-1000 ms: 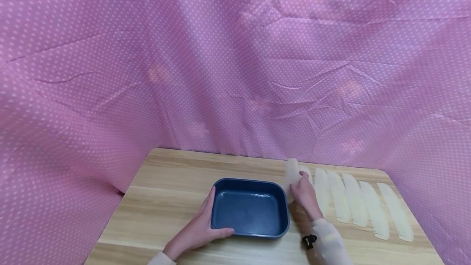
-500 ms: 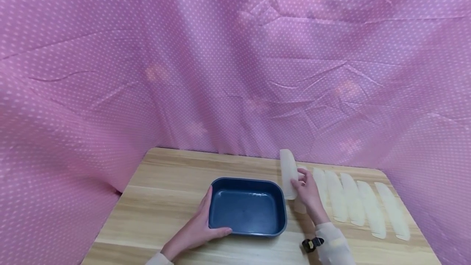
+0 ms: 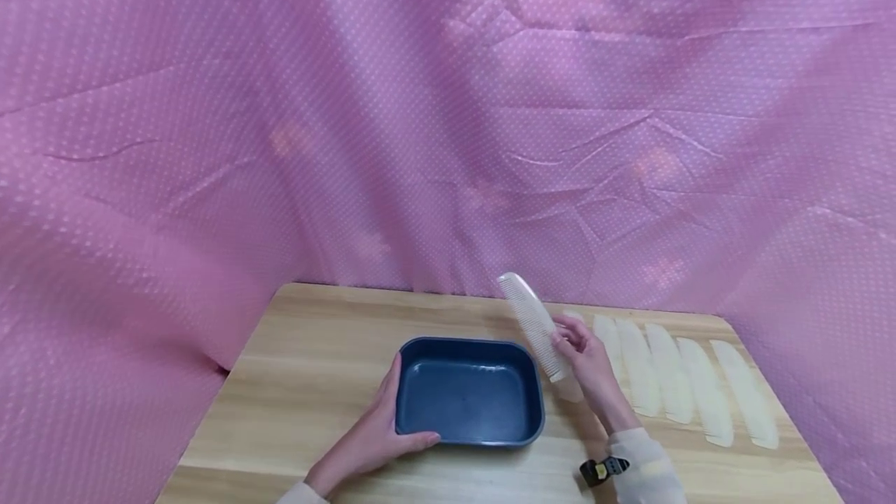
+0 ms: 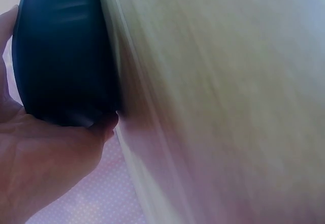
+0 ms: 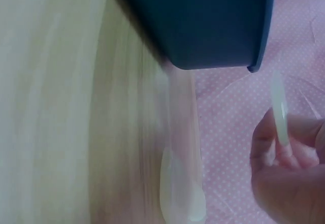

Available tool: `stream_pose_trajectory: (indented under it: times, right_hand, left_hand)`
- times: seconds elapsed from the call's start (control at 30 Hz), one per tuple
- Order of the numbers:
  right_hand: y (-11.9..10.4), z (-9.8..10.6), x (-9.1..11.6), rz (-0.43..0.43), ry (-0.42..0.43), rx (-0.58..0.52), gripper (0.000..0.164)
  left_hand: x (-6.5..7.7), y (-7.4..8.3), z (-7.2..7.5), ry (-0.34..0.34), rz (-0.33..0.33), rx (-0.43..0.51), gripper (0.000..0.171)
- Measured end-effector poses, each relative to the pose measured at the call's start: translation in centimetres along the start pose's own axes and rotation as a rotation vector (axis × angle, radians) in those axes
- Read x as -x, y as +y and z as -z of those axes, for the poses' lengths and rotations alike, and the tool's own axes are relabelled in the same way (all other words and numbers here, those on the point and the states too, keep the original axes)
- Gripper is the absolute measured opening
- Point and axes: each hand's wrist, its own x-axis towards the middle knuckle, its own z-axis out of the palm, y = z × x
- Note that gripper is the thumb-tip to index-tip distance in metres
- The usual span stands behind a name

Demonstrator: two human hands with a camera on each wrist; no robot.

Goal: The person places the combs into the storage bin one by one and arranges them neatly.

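Observation:
My left hand grips the dark blue rectangular container at its left end, thumb at the near left corner and fingers along the side. In the left wrist view, the container's wall sits between thumb and fingers. My right hand pinches a pale, translucent comb near its lower part, raised just beyond the container's right rim. Its teeth face left and its top leans left. The right wrist view shows this comb edge-on between thumb and fingers. Nothing lies inside the container.
Several similar pale combs lie in a slanting row on the right of the wooden table, one partly hidden behind my right hand. Pink dotted cloth hangs around the table's back and sides. A black band is on my right wrist.
The comb in my right hand has risen and turned, from nearly upright with its flat side showing to tilted left with teeth visible. My left hand keeps its hold on the container.

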Motion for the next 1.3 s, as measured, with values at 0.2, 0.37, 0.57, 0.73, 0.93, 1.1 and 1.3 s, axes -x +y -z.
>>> stream_pose_trajectory:
  times: [0.2,0.37,0.57,0.73,0.93,1.1,1.3]
  right_hand:
    - [-0.3,-0.8,0.7,0.054,-0.097,0.0,0.042]
    - [-0.8,-1.4,1.1,0.081,-0.159,0.049,0.042]
    - [-0.9,-2.0,1.4,0.177,-0.258,0.131,0.035]
    - [-1.1,-2.5,1.6,0.221,-0.371,0.157,0.035]
    - [-1.3,-3.3,1.8,0.268,-0.473,0.218,0.03]
    - [-1.4,-4.1,2.1,0.293,-0.526,0.308,0.025]
    - [-1.9,-4.9,2.3,0.364,-0.601,0.423,0.023]
  left_hand:
    - [0.1,0.1,-0.2,0.005,0.017,0.004,0.142]
    - [-0.1,0.0,-0.1,0.004,0.011,-0.001,0.143]
    - [-0.1,0.0,0.0,0.007,0.003,0.0,0.142]
    - [0.1,-0.1,0.0,0.008,-0.005,-0.001,0.142]
    - [0.0,0.0,0.1,0.0,0.004,0.008,0.142]
    - [0.1,0.0,0.1,-0.012,0.025,0.023,0.142]
    - [0.0,0.0,0.2,-0.017,0.015,0.023,0.141]
